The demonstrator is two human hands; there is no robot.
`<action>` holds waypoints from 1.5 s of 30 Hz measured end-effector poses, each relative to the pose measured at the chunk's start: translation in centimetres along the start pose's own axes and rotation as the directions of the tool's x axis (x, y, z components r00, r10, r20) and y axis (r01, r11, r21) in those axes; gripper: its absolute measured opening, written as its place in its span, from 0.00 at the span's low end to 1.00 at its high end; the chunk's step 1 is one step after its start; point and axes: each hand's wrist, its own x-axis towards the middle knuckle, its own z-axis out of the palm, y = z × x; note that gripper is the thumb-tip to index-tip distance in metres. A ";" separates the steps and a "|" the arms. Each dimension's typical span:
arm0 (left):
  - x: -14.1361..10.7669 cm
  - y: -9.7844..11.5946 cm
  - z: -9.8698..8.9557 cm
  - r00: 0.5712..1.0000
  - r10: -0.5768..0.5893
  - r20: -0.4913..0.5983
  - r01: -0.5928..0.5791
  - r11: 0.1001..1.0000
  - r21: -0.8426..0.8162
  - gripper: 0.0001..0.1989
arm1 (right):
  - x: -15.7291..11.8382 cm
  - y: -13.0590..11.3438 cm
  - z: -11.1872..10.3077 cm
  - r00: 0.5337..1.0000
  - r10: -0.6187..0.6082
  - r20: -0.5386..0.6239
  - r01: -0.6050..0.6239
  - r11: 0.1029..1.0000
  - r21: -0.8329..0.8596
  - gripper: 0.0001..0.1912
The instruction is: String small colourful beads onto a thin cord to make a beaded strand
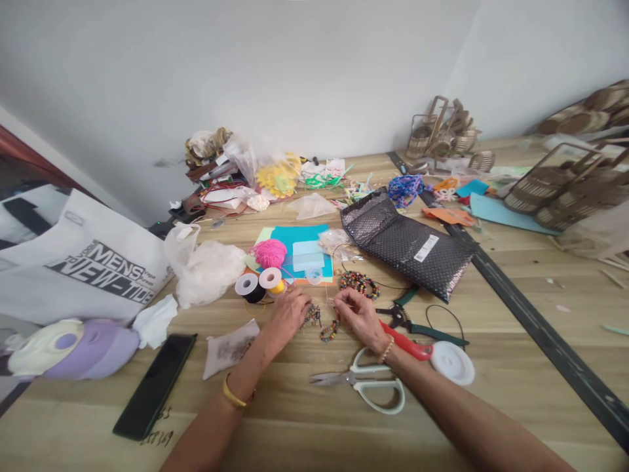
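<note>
My left hand (291, 312) rests over the table beside a small pile of dark beads (311, 316), its fingers curled together. Across from it, my right hand (358, 313) has thumb and index finger pinched on something too thin to make out, perhaps a pale thread. Just below those fingertips lies a small ring of colourful beads (329, 330). Coiled strands of multicoloured beads (358, 283) lie behind my right hand. White-handled scissors (366, 379) are in front of it, and green-handled pliers (400, 319) are to its right.
Thread spools (249, 287), pink yarn (270, 253) and blue sheets (299, 239) sit behind my left hand. A black bubble mailer (407, 246) lies back right. A phone (154, 387) and paper bag (83, 262) are left. A red-handled tool (410, 343) lies beside my right wrist.
</note>
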 end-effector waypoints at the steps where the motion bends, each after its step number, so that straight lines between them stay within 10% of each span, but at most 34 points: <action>1: 0.1 0.1 0.0 1.000 -0.002 0.004 0.002 1.000 0.004 0.11 | 0.0 0.1 0.0 1.000 -0.002 0.000 0.002 1.000 -0.004 0.14; 8: 0.4 0.6 -0.1 1.000 0.001 -0.011 -0.001 1.000 0.006 0.11 | 0.1 0.0 -0.1 1.000 0.002 0.003 -0.002 1.000 -0.013 0.13; 12: 0.2 0.7 -0.3 0.983 -0.130 -0.126 0.087 0.951 -0.297 0.06 | 0.1 -0.3 -0.1 1.000 0.006 0.002 -0.006 1.000 -0.023 0.13; 17: -1.1 1.2 0.2 0.927 -0.363 0.091 0.248 0.414 -0.876 0.10 | 0.0 -0.8 0.0 0.999 -0.038 0.019 0.039 0.997 -0.067 0.12; 21: -2.2 2.4 1.0 0.877 -0.372 0.303 0.291 -0.090 -0.953 0.15 | -0.5 -1.0 0.2 0.986 -0.159 0.050 0.165 0.973 -0.159 0.10; 26: -2.6 3.3 1.8 0.858 -0.328 0.395 0.286 -0.333 -0.899 0.17 | -1.2 -0.9 0.3 0.921 -0.338 0.192 0.379 0.892 -0.246 0.07; 45: -3.4 3.4 2.2 0.867 -0.332 0.372 0.255 -0.346 -0.903 0.16 | -1.5 -1.2 0.2 0.869 -0.396 0.297 0.470 0.848 -0.244 0.05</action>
